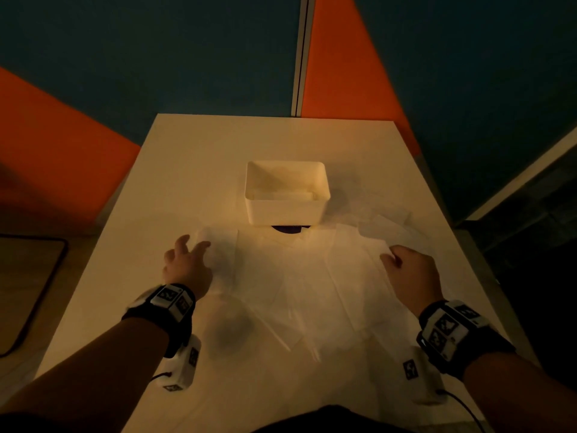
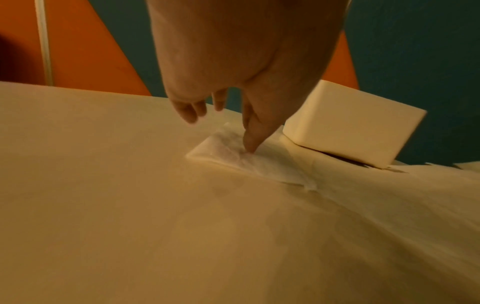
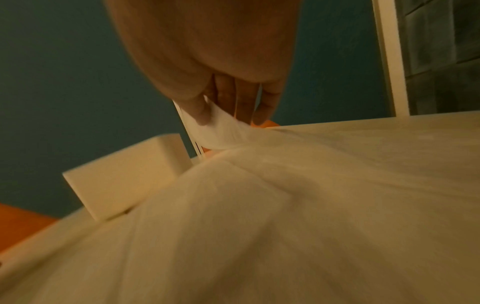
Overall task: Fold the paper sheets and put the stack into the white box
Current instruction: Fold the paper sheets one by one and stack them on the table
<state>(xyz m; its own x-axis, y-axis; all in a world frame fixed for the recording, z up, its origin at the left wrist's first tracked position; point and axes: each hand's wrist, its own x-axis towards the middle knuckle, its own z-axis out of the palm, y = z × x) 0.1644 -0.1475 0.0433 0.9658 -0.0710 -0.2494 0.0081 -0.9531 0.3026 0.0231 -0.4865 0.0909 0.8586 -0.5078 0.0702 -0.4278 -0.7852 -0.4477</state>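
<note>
Several thin white paper sheets lie spread and overlapping on the pale table, in front of the white box. My left hand is at the sheets' far left corner; in the left wrist view one fingertip presses down on the paper sheet while the other fingers hang loose above it. My right hand pinches the far right corner; in the right wrist view my right hand holds the paper sheet lifted off the table between thumb and fingers. The box stands just beyond both hands.
Pale folded paper seems to lie inside the box. A dark round disc peeks out under its front edge. More loose sheets lie right of the box. The table ends close at left and right. A dark mat lies at the far left.
</note>
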